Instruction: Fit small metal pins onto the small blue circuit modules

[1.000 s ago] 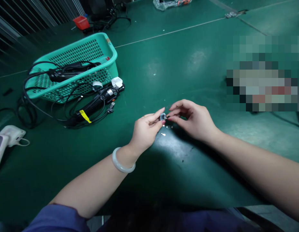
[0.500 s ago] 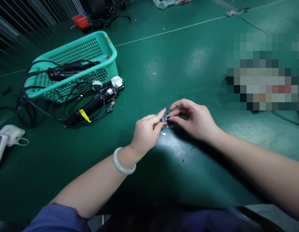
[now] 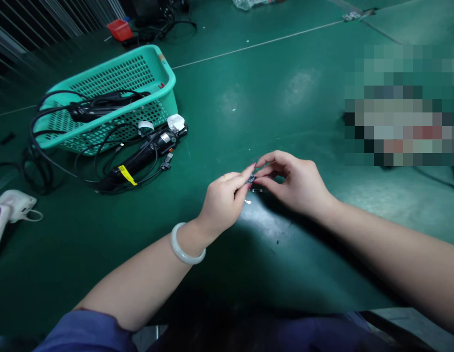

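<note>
Between the thumb and fingers of my left hand (image 3: 223, 203) is a small circuit board (image 3: 250, 178), bluish-grey and partly covered by the fingertips. My right hand (image 3: 291, 181) meets it from the right, its thumb and fingertips pinched at the board's edge; whether a tiny part sits in that pinch is too small to tell. Just below the fingers, a small flat rectangular piece (image 3: 257, 190) lies on the green table. A tiny white scrap (image 3: 248, 202) rests a little nearer to me.
A turquoise basket (image 3: 168, 93) at the left holds black corded tools. Beside it lies a black corded tool (image 3: 139, 159) with a yellow tag. White devices (image 3: 17, 205) sit at the left edge, a red bin (image 3: 119, 30) at the back. A blurred-out area covers the right.
My left hand has turned the circuit board, so less of its face shows now. The fingertips of both hands have come closer together. The loose pieces on the table stay put.
</note>
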The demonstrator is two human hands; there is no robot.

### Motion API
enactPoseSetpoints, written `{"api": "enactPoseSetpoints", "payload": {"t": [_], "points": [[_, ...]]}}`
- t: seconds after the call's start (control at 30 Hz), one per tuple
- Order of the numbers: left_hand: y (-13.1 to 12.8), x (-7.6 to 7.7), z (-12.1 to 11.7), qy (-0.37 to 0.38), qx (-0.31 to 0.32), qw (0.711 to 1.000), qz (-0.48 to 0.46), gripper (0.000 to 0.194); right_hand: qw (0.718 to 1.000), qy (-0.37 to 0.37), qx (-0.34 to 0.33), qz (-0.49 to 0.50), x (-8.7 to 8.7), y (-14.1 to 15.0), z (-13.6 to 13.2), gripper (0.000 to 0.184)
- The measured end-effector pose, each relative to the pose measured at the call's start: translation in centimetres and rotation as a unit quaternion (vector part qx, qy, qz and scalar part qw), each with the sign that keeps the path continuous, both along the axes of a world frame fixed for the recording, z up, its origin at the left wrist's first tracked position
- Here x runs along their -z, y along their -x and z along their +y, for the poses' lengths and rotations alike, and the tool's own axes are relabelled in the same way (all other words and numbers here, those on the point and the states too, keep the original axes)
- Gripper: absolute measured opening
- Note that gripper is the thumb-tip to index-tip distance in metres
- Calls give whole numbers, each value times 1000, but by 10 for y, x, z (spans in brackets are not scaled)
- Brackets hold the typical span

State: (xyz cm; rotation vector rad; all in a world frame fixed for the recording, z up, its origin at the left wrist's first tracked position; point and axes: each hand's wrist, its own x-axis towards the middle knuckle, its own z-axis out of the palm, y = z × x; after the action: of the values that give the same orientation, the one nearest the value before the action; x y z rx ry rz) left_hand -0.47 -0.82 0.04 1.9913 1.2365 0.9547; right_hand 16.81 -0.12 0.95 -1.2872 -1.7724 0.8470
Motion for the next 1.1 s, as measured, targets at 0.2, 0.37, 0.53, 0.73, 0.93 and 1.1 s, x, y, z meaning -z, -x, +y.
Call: {"api": "enactPoseSetpoints", "payload": {"t": [0.2, 0.37, 0.53, 0.73, 0.93, 1.1], "points": [[-5, -2, -4, 83, -21, 988, -131, 38, 991, 73, -7, 111, 0, -1, 5, 23], [-8, -1, 2, 228, -29, 943, -243, 29, 990, 65, -4, 126, 4, -2, 9, 25], [-6, 0, 16, 307, -130, 866, -373, 24, 997, -17, -34, -74, 8, -5, 10, 16], [-5, -1, 18, 304, -150, 851, -401, 18, 952, -88, -116, -270, 11, 1, 9, 13], [-5, -1, 17, 310, -130, 859, -386, 23, 915, -134, -130, -358, 14, 9, 10, 21], [-3, -1, 17, 311, -85, 865, -384, 20, 929, -166, -130, -305, 15, 5, 13, 19]]}}
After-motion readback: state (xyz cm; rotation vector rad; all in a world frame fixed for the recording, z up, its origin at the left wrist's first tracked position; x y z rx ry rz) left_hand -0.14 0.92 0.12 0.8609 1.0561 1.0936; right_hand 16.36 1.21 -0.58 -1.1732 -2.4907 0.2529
